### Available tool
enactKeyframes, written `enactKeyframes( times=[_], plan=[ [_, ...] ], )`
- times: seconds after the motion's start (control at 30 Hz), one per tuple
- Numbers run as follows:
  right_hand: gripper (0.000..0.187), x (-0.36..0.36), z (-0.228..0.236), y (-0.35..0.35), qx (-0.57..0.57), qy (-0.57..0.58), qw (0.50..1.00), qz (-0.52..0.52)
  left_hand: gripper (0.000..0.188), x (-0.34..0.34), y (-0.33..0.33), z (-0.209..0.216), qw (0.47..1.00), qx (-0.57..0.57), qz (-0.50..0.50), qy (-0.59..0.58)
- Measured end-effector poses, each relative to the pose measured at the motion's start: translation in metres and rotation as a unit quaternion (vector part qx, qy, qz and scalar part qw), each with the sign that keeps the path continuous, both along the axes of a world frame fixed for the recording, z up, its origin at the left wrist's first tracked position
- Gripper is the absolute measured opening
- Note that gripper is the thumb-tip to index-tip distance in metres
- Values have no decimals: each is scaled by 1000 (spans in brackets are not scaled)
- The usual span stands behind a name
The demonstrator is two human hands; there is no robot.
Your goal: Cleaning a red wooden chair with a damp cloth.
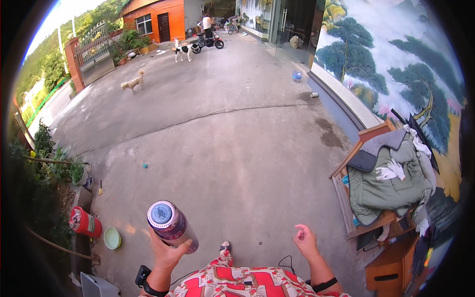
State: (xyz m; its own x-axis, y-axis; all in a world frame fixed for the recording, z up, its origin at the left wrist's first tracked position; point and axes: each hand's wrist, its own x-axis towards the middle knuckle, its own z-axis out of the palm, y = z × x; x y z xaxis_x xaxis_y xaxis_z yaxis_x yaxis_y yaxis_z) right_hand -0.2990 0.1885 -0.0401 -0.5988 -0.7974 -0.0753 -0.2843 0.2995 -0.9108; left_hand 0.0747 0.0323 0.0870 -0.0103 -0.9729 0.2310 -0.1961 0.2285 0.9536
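My left hand (167, 253) is wrapped round a tall, dark purple bottle (184, 235), its thumb pressed along the near side. The bottle is held upright with a slight tilt. Its round lid (161, 213) is on, with a blue-grey centre and a pale dotted ring. Out to the right, my right hand (305, 241) hovers above the concrete, apart from anything. Its index finger is stretched out while the other fingers curl loosely, and nothing shows in it.
On the left are a red bucket-like container (86, 222), a pale green basin (112, 238) and potted plants (76, 171). A wooden chair (341, 190) bears a green padded coat (386, 178) and white gloves (391, 171). Two dogs (132, 83) and a person (207, 24) beside a motorbike (213, 42) are farther off.
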Motion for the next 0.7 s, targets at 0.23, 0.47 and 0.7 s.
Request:
enactKeyframes(
  times=[0.23, 0.47, 0.7],
  plan=[
    [31, -105, -154, 34, 58, -144, 967, -203, 91, -129, -193, 15, 990, -15, -138, -26],
    [25, -214, -168, -31, 362, 333, 855, 163, 91, -293, -359, 10, 981, -21, -184, 61],
    [31, -439, -146, -341, 96, 37, 987, -120, 89, -395, -504, 18, 991, 18, -120, 54]
  ],
)
